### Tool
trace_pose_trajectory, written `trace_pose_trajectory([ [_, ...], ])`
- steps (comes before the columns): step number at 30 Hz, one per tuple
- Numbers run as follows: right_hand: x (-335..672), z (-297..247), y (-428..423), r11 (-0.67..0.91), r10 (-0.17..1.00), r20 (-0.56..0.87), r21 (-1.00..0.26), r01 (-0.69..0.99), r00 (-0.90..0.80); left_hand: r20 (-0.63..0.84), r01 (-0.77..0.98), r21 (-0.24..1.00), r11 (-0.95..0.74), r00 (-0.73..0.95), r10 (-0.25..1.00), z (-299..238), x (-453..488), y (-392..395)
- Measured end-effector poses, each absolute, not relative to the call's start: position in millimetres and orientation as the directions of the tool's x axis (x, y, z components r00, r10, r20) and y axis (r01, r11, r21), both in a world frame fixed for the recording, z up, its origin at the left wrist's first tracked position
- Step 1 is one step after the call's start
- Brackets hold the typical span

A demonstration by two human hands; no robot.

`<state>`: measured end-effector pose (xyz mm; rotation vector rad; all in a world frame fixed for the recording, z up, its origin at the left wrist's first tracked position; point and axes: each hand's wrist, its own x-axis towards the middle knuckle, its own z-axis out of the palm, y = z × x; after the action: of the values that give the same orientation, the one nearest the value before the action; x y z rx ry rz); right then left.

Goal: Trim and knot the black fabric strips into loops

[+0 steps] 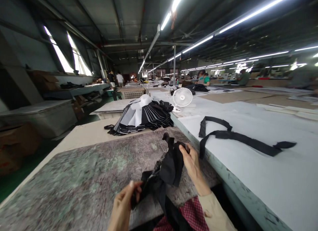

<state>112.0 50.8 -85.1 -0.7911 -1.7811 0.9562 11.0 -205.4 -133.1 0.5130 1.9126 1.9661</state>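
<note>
A bunched length of black fabric strip (171, 168) hangs between my two hands above the mottled work board. My left hand (126, 196) is closed on its lower left end, fingers curled and slightly blurred. Higher up and to the right, my right hand (190, 158) pinches the upper part of the strip. A small shiny edge shows by the right fingertips; what it belongs to I cannot make out. Part of the strip trails down over a red checked cloth (193, 212) at my front. Another black strip (238, 138) lies looped on the white table to the right.
The mottled board (94, 171) spreads in front of me. Beyond it sits a fanned stack of black and grey fabric pieces (144, 115). A small white fan (182, 97) stands on the white-topped table (263, 178). Cardboard boxes (20, 144) are at left; people work farther back.
</note>
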Motion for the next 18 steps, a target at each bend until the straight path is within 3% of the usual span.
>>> trace_pose_trajectory([
  [2, 125.5, -67.2, 48.9, 0.550, 0.807, 0.491, -0.827, 0.116, -0.328, -0.061, -0.119, 0.978, -0.171, -0.949, 0.310, -118.8, -3.8, -213.9],
  [4, 136.0, -48.9, 41.8, 0.652, 0.741, 0.593, -0.747, 0.130, -0.315, 0.015, 0.006, 0.996, -0.086, -0.994, 0.105, -99.6, -10.8, -215.2],
  [5, 139.6, -41.1, 36.5, 0.711, 0.689, 0.646, -0.691, 0.130, -0.328, 0.093, 0.094, 0.995, 0.014, -0.994, 0.060, -88.8, -9.9, -212.8],
  [7, 142.9, -30.4, 23.4, 0.811, 0.570, 0.730, -0.575, 0.114, -0.376, 0.219, 0.239, 0.960, 0.146, -0.965, 0.145, -66.5, 0.8, -202.1],
  [10, 141.9, -26.8, 1.8, 0.887, 0.439, 0.782, -0.456, 0.072, -0.442, 0.286, 0.367, 0.926, 0.093, -0.840, 0.461, -37.0, 26.5, -173.9],
  [12, 140.4, -29.3, -10.2, 0.905, 0.392, 0.792, -0.422, 0.044, -0.468, 0.317, 0.450, 0.889, 0.085, -0.738, 0.595, -24.3, 38.1, -152.1],
  [15, 139.3, -33.6, -19.7, 0.907, 0.363, 0.784, -0.421, -0.002, -0.503, 0.322, 0.504, 0.851, 0.145, -0.721, 0.614, -19.7, 39.6, -126.1],
  [18, 136.2, -33.8, -16.9, 0.890, 0.382, 0.752, -0.455, -0.004, -0.538, 0.246, 0.383, 0.915, 0.125, -0.777, 0.580, -28.6, 32.2, -114.5],
])
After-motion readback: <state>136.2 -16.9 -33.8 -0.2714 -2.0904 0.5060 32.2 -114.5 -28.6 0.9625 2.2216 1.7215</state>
